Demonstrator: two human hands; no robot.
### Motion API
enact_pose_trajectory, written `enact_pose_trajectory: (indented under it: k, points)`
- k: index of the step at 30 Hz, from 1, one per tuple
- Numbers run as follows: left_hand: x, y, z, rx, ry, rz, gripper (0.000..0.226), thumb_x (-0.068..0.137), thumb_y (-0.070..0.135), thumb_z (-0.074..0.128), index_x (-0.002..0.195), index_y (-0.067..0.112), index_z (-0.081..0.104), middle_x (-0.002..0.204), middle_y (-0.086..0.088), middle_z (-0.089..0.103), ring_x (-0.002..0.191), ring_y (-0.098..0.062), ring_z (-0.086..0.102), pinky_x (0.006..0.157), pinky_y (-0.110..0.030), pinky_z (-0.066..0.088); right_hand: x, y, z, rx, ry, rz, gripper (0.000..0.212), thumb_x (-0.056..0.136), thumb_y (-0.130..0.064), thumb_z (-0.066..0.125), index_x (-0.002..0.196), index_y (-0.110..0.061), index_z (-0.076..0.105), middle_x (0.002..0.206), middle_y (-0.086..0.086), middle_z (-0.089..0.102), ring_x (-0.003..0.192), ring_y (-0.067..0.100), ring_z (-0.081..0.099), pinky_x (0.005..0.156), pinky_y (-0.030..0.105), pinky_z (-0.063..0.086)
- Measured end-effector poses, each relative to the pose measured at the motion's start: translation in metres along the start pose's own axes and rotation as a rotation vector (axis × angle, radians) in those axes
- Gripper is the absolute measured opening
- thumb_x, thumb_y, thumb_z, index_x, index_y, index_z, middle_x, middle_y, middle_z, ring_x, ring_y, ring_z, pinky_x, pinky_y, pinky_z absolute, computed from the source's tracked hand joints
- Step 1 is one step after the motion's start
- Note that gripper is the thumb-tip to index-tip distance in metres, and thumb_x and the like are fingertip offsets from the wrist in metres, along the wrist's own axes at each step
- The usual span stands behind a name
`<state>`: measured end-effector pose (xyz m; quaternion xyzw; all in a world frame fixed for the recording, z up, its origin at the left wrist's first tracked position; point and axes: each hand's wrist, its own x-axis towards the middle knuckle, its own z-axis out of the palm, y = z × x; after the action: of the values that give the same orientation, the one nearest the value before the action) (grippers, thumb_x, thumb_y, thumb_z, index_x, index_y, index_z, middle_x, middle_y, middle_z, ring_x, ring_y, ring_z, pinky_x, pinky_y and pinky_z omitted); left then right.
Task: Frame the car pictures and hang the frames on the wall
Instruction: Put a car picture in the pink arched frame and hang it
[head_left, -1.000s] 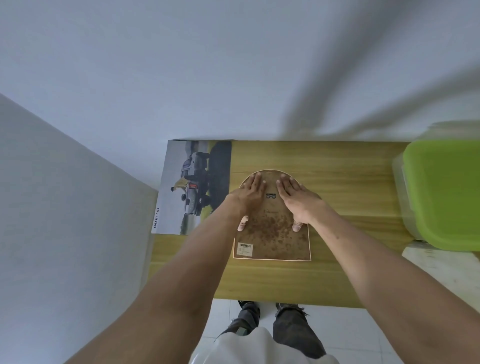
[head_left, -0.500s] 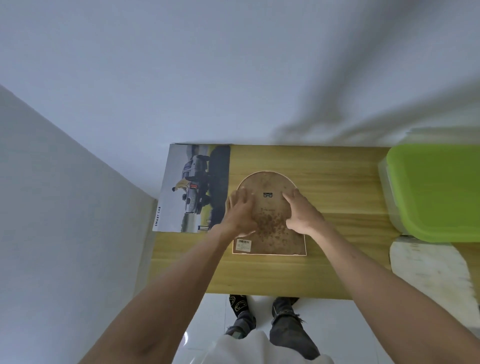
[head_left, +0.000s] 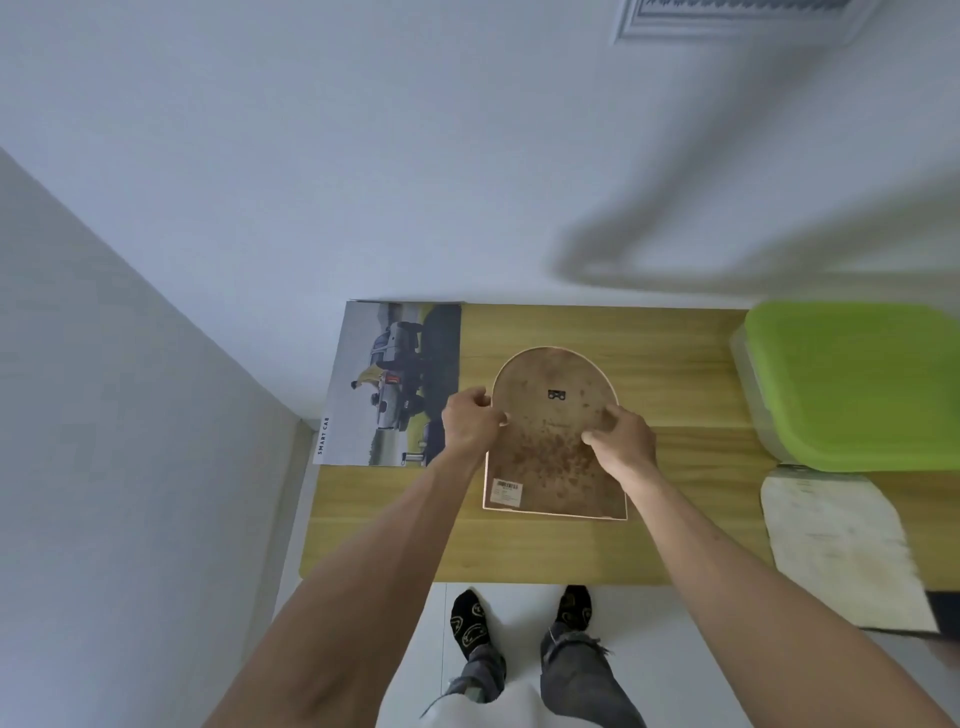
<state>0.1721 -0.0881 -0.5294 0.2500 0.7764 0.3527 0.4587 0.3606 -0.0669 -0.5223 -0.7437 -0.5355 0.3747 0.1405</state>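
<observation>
The arched frame (head_left: 553, 441), face down on the table (head_left: 675, 364), is gripped at its edges by the left hand (head_left: 467, 423) and right hand (head_left: 621, 439). The green-lidded container (head_left: 852, 384) is closed; contents cannot be told.

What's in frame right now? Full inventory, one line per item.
arched frame: 1, brown backing up, centre of table, hanger clip near its top, barcode label at its near left corner
car poster: 1, grey and green, table's far left corner
storage box: 1, clear with green lid, table's right end
arched white board: 1, near right edge of table
table: 1, light wood, against the wall
left hand: grips the frame's left edge
right hand: grips the frame's right edge
</observation>
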Motion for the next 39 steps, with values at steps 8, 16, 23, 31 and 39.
enact_pose_trajectory:
  k: [8, 16, 23, 31, 39]
  points:
    - [-0.031, 0.041, -0.012, -0.164, -0.067, 0.153, 0.054, 0.078, 0.008, 0.078, 0.128, 0.021, 0.063, 0.087, -0.004, 0.072, 0.077, -0.011, 0.069, 0.06, -0.013, 0.05, -0.011, -0.019, -0.042, 0.099, 0.003, -0.148, 0.063, 0.089, -0.01, 0.065, 0.148, -0.01, 0.044, 0.143, 0.009, 0.054, 0.119, 0.023, 0.057, 0.082, 0.016, 0.044]
    - [-0.089, 0.101, -0.011, -0.11, 0.167, 0.455, 0.041, 0.079, 0.014, 0.073, 0.117, 0.029, 0.07, 0.086, 0.002, 0.075, 0.07, -0.011, 0.066, 0.074, -0.029, 0.056, -0.043, -0.078, -0.108, 0.202, 0.039, -0.378, 0.033, 0.095, -0.016, 0.056, 0.124, -0.001, 0.061, 0.126, 0.02, 0.063, 0.114, 0.037, 0.06, 0.091, 0.045, 0.05]
    - [-0.165, 0.123, 0.013, 0.187, 0.385, 0.755, 0.015, 0.083, 0.027, 0.056, 0.094, 0.035, 0.064, 0.076, 0.004, 0.064, 0.068, -0.019, 0.059, 0.061, -0.04, 0.05, -0.074, -0.138, -0.157, 0.579, -0.193, -0.449, 0.023, 0.082, -0.041, 0.063, 0.088, -0.021, 0.072, 0.085, -0.002, 0.069, 0.087, 0.023, 0.067, 0.085, 0.041, 0.056]
    - [-0.193, 0.122, 0.01, 0.16, 0.093, 0.909, 0.047, 0.077, 0.039, 0.077, 0.122, 0.046, 0.063, 0.111, 0.021, 0.064, 0.088, -0.003, 0.066, 0.079, -0.034, 0.054, -0.099, -0.135, -0.198, 0.699, -0.13, -0.472, 0.024, 0.081, 0.001, 0.055, 0.097, -0.003, 0.073, 0.088, 0.016, 0.07, 0.076, 0.03, 0.066, 0.072, 0.048, 0.063]
    - [-0.165, 0.177, -0.05, 0.246, 0.421, 0.986, 0.049, 0.095, 0.031, 0.057, 0.142, 0.023, 0.044, 0.14, -0.008, 0.044, 0.125, -0.027, 0.046, 0.101, -0.042, 0.046, -0.093, -0.169, -0.228, 0.731, -0.127, -0.622, 0.034, 0.09, -0.002, 0.051, 0.094, -0.027, 0.074, 0.099, 0.009, 0.072, 0.084, 0.027, 0.066, 0.078, 0.04, 0.057]
